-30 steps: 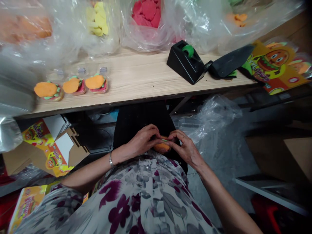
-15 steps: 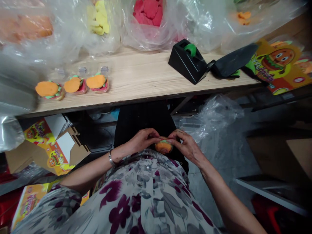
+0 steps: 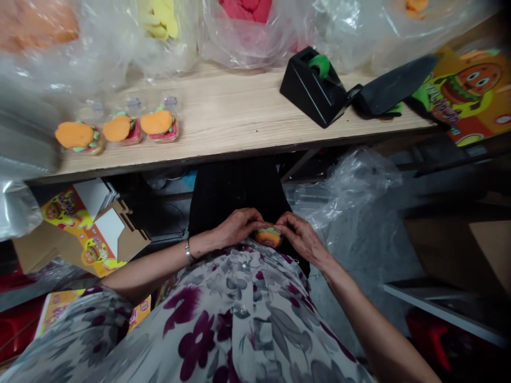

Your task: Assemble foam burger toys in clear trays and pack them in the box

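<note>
Close to my lap, my left hand [image 3: 242,225] and my right hand [image 3: 297,232] pinch a small toy burger [image 3: 268,239] from both sides. The burger is orange with a light green layer at its upper edge; it seems to sit in a clear case, though the fingers hide part of it. Three more toy burgers stand in a row on the table at the left: a left one [image 3: 75,136], a middle one [image 3: 118,128] and a right one [image 3: 158,123]. Each of these lies in a clear case with the lid tipped back.
A black tape dispenser [image 3: 313,88] stands on the wooden table [image 3: 227,114]. Behind are plastic bags of orange, yellow [image 3: 162,21] and red [image 3: 247,9] pieces. Printed burger boxes [image 3: 93,250] lie lower left, another printed box [image 3: 473,96] at right. Clear plastic [image 3: 359,181] hangs below the table's edge.
The view has tilted slightly, so the table and its things sit a little higher. Both hands keep their hold on the toy burger with barely any movement.
</note>
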